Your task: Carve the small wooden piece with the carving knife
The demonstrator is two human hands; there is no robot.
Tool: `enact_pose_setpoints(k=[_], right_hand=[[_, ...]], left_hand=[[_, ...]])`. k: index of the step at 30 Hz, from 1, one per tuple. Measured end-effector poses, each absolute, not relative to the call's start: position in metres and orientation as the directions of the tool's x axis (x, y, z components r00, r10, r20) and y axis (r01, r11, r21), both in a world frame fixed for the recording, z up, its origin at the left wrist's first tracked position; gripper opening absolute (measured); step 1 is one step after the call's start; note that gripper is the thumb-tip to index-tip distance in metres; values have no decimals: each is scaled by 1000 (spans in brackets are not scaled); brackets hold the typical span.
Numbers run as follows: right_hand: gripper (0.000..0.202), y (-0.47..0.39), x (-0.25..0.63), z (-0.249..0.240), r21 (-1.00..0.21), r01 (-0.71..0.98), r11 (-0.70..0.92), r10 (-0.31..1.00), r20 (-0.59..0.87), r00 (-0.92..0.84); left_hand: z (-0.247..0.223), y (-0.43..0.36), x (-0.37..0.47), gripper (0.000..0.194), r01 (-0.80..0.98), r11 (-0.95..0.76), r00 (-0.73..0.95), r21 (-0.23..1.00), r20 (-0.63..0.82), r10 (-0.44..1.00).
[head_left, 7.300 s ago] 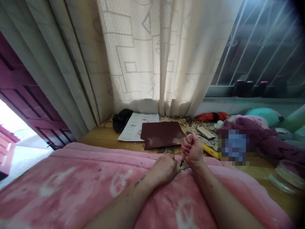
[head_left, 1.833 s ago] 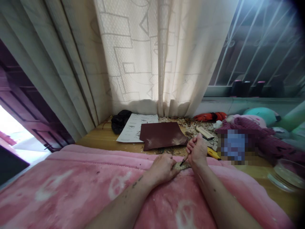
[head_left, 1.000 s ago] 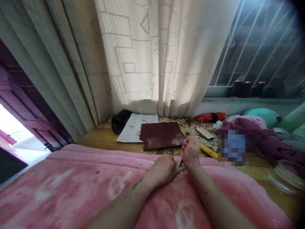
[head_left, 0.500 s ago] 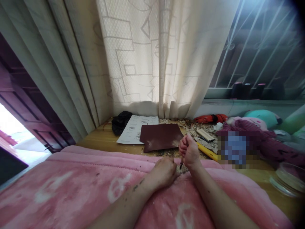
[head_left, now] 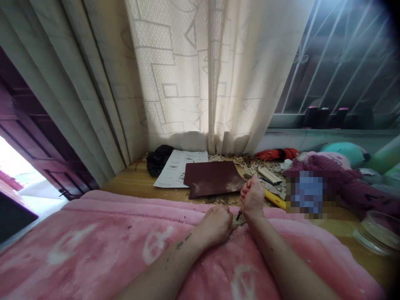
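My left hand (head_left: 218, 223) is closed at the edge of the pink plush cover, its fingers gripping a small tan piece with a rough surface (head_left: 239, 220). Most of that piece is hidden by the hands. To its right, my right hand (head_left: 253, 196) is raised in a fist around a slim tool with a dark tip (head_left: 238, 216). The tip points down at the tan piece; whether they touch, I cannot tell. Just beyond the hands lies a dark brown sheet (head_left: 212, 178) on the wooden surface.
Wood-like shavings (head_left: 246, 164) litter the surface behind. A white printed sheet (head_left: 171, 171), black bag (head_left: 159, 160), yellow handle (head_left: 274, 200) and pale block (head_left: 269, 176) lie about. At right are plush toys (head_left: 343, 152) and a clear round bowl (head_left: 373, 235). Pink plush cover (head_left: 103, 246) fills the front.
My right hand has shifted slightly right with the tool, whose tip now slants more. More of the tan piece shows between the hands. My left hand stays nearly in place.
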State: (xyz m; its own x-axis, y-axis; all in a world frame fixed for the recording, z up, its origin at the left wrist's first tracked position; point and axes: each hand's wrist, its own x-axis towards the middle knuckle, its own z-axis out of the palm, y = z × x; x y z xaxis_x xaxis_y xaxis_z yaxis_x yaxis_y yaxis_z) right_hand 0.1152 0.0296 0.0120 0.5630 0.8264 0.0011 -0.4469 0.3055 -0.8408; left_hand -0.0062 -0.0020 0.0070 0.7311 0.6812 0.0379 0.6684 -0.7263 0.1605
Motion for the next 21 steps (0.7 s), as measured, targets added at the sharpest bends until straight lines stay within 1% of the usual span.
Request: enact_pose_setpoints(k=[3, 7, 9, 11, 12, 14, 17, 21], right_hand=[[38, 30, 114, 17, -814, -511, 276, 851, -40, 524], [40, 26, 111, 21, -802, -575, 160, 958, -13, 285], [41, 25, 110, 21, -807, -581, 107, 988, 20, 155], [41, 24, 109, 20, -809, -581, 90, 995, 50, 85], [42, 25, 109, 20, -808, -581, 93, 995, 55, 83], [43, 26, 110, 20, -803, -585, 112, 990, 36, 140], [42, 29, 113, 19, -786, -593, 178, 949, -22, 314], [38, 33, 119, 13, -793, -558, 244, 811, -149, 566]], left_hand=[[7, -2, -6, 30, 668, -727, 732, 155, 36, 680], [7, -1, -5, 29, 676, -725, 730, 133, 17, 684], [7, -1, -4, 27, 680, -723, 728, 125, 9, 686], [7, 0, -4, 27, 682, -721, 726, 122, 8, 688], [7, 0, -4, 27, 680, -722, 727, 123, 10, 686], [6, -1, -5, 28, 676, -726, 730, 128, 21, 683], [5, -1, -6, 27, 667, -732, 734, 142, 49, 678], [4, -2, -7, 28, 671, -723, 727, 162, 50, 685]])
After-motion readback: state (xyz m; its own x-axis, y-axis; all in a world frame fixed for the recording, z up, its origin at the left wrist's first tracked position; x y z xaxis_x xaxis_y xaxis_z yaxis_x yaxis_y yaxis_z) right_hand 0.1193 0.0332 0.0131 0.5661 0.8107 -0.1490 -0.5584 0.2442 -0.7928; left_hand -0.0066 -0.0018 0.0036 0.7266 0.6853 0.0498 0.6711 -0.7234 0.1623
